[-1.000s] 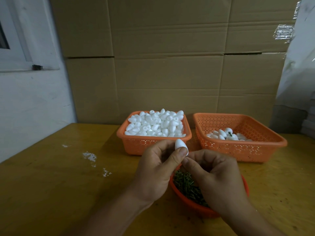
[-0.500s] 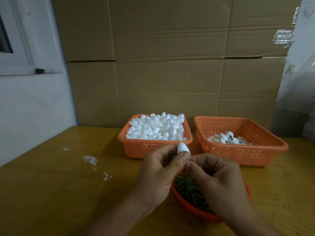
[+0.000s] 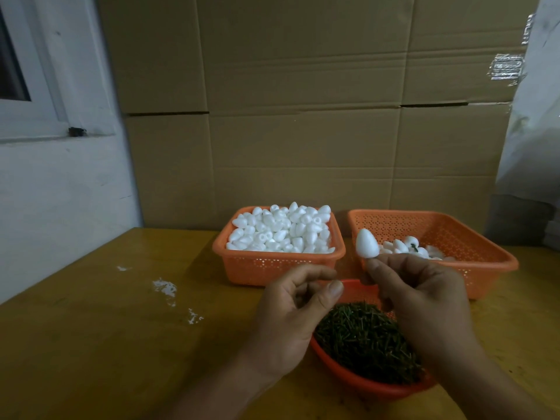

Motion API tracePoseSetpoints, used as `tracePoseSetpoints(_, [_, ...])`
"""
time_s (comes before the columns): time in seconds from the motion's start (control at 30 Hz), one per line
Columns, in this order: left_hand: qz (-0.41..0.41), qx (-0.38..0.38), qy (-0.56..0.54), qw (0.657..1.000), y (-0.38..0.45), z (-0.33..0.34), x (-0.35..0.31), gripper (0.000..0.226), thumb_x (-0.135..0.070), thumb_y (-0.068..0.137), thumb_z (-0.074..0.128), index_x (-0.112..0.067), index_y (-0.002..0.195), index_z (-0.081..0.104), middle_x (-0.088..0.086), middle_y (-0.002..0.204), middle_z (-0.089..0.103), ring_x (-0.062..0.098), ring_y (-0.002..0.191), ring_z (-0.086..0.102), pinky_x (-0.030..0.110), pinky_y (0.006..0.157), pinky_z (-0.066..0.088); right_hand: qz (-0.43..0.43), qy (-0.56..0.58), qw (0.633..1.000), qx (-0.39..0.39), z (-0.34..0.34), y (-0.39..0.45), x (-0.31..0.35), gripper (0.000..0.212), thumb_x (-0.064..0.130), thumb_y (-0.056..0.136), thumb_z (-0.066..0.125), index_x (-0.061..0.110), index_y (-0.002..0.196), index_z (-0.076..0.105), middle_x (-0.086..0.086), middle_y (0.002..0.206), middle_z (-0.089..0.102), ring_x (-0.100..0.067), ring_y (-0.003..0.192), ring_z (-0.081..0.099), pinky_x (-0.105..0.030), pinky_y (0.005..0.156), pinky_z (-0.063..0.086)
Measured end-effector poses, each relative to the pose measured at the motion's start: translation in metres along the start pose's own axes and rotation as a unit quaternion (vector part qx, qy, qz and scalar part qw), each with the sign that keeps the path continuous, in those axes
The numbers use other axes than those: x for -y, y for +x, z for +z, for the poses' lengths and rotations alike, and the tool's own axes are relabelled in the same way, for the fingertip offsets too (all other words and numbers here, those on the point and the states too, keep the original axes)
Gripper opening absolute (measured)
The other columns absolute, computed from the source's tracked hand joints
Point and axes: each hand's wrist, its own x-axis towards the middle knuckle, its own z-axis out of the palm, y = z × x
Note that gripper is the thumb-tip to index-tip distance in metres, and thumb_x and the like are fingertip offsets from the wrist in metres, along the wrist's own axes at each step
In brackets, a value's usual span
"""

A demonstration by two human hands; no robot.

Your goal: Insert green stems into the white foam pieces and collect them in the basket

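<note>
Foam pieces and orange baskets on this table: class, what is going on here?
A person is fitting stems into foam pieces. The right hand pinches one white foam piece from below, in front of the right basket, which holds a few pieces. The left hand holds nothing, above the bowl of green stems. The left basket is full of foam pieces.

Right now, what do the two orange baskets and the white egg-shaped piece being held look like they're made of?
Orange baskets: likely moulded plastic, smooth finish, with perforated walls. White piece, pinched in the right hand: apparently foam, given its matte, slightly grainy surface.
</note>
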Motion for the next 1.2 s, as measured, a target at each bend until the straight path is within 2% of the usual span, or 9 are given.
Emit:
tracePoseSetpoints(0.2, [0.022,0.016,0.052,0.998,-0.001,0.0,0.005,0.022,-0.046,0.084,0.068,-0.027,0.093,0.073,-0.014,0.073,0.064,-0.002,0.068,0.057,0.016,0.062,0.046,0.028,-0.038,0.997,-0.062,-0.013,0.024,-0.009,0.014,0.019,0.091,0.07,0.016,0.078,0.076,-0.004,0.067,0.071,-0.003,0.05,0.054,-0.033,0.055,0.048])
tracePoseSetpoints(0.37, [0.022,0.025,0.095,0.995,-0.002,0.0,0.009,0.019,-0.048,0.085,0.067,-0.031,0.093,0.072,-0.008,0.08,0.068,0.005,0.077,0.062,0.02,0.07,0.05,0.035,-0.1,0.99,-0.091,-0.02,0.049,-0.025,0.014,0.021,0.093,0.068,0.02,0.081,0.074,0.007,0.068,0.073,0.005,0.051,0.059,-0.025,0.052,0.043])
tracePoseSetpoints(0.47, [0.027,0.029,0.124,0.992,-0.002,0.0,0.009,0.018,-0.048,0.085,0.066,-0.032,0.092,0.071,-0.009,0.079,0.068,0.004,0.076,0.063,0.021,0.069,0.05,0.038,-0.189,0.976,-0.098,-0.029,0.072,-0.039,0.012,0.024,0.095,0.066,0.018,0.091,0.075,0.005,0.07,0.072,-0.001,0.041,0.054,-0.025,0.044,0.039])
tracePoseSetpoints(0.57, [0.045,0.024,0.186,0.981,-0.006,0.0,0.008,0.022,-0.053,0.085,0.064,-0.034,0.096,0.069,-0.015,0.077,0.065,0.003,0.074,0.063,0.026,0.071,0.049,0.05,-0.296,0.948,-0.103,-0.043,0.097,-0.049,0.015,0.028,0.096,0.064,0.021,0.091,0.076,0.001,0.073,0.071,-0.021,0.056,0.062,-0.04,0.054,0.051])
tracePoseSetpoints(0.7, [0.089,0.027,0.234,0.968,-0.009,0.002,0.004,0.024,-0.051,0.085,0.063,-0.034,0.102,0.066,-0.017,0.071,0.057,0.001,0.064,0.056,0.013,0.061,0.039,0.075,-0.433,0.893,-0.101,-0.055,0.12,-0.057,0.026,0.031,0.095,0.061,0.022,0.074,0.072,-0.001,0.065,0.066,-0.026,0.064,0.062,-0.029,0.054,0.045])
tracePoseSetpoints(0.8, [0.108,0.034,0.248,0.962,-0.009,0.002,0.003,0.023,-0.047,0.087,0.064,-0.031,0.103,0.067,-0.014,0.069,0.056,0.003,0.061,0.054,0.011,0.057,0.037,0.107,-0.503,0.851,-0.103,-0.057,0.134,-0.063,0.033,0.034,0.093,0.058,0.02,0.065,0.069,-0.006,0.071,0.06,-0.03,0.09,0.052,-0.039,0.075,0.049])
tracePoseSetpoints(0.9, [0.115,0.033,0.252,0.96,-0.009,0.002,0.002,0.021,-0.045,0.087,0.065,-0.03,0.103,0.067,-0.013,0.071,0.056,0.002,0.062,0.053,0.011,0.057,0.037,0.158,-0.517,0.833,-0.113,-0.057,0.142,-0.066,0.027,0.036,0.089,0.064,0.015,0.072,0.065,-0.011,0.087,0.057,-0.034,0.108,0.049,-0.046,0.093,0.043])
tracePoseSetpoints(1.07, [0.121,0.031,0.259,0.958,-0.01,0.001,0.002,0.02,-0.046,0.088,0.064,-0.033,0.103,0.065,-0.015,0.07,0.055,0.003,0.062,0.054,0.01,0.057,0.036,0.19,-0.539,0.815,-0.101,-0.056,0.143,-0.068,0.051,0.049,0.088,0.065,0.017,0.065,0.034,-0.018,0.117,0.062,-0.037,0.126,0.046,-0.049,0.103,0.036])
tracePoseSetpoints(1.2, [0.122,0.035,0.265,0.956,-0.009,0.001,0.003,0.017,-0.042,0.089,0.065,-0.034,0.104,0.064,-0.012,0.07,0.056,0.004,0.061,0.054,0.011,0.056,0.037,0.224,-0.548,0.803,-0.07,-0.057,0.144,-0.065,0.051,0.046,0.083,0.073,0.017,0.066,0.035,-0.02,0.126,0.061,-0.038,0.13,0.044,-0.051,0.107,0.033])
